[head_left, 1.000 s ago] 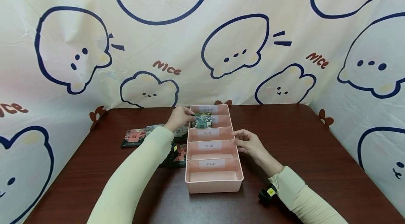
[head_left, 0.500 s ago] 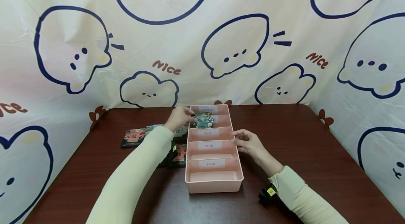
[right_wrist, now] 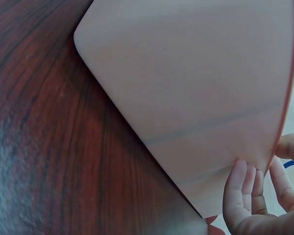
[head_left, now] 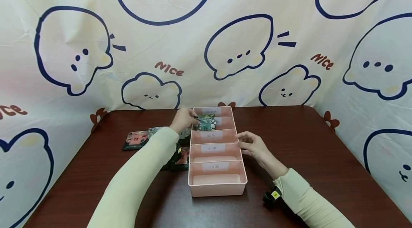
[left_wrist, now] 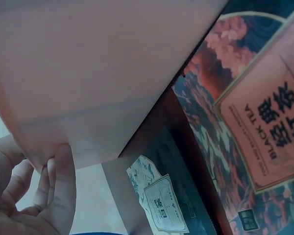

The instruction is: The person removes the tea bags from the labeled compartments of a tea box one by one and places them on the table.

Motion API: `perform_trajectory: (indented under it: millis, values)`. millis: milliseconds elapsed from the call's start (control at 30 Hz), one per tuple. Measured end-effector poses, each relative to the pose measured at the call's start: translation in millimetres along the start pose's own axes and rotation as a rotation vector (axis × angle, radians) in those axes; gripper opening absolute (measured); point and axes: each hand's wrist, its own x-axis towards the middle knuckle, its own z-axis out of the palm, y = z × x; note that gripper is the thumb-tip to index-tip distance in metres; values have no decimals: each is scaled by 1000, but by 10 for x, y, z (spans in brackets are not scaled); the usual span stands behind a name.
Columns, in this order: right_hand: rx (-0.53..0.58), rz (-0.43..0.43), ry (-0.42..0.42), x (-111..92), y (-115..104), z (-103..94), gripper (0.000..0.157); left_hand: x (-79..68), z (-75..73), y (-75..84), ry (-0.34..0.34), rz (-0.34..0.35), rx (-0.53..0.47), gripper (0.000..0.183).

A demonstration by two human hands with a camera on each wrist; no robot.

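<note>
Your left hand [head_left: 182, 120] pinches the left rim of the pink box [head_left: 218, 190] near its far end — your right hand's [head_left: 254, 146] grip clasps its right rim about midway. A green packet [head_left: 207, 125] sits in the box's second-farthest compartment; other packets [head_left: 136, 139] lie left of it on the bench [head_left: 299, 142].

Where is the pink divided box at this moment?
In the head view, the pink divided box stands on the table between the left hand and right hand, both gripping its rim, packets at its left.
</note>
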Motion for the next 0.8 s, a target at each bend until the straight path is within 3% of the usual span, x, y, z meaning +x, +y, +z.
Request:
perform_trajectory:
  millis: [367, 800]
  values:
    - [-5, 7, 15, 1, 11, 1, 30, -55, -32, 43, -3, 22, 31, 14]
    - [4, 5, 10, -13, 2, 10, 39, -102, -111, 16, -41, 58, -24, 28]
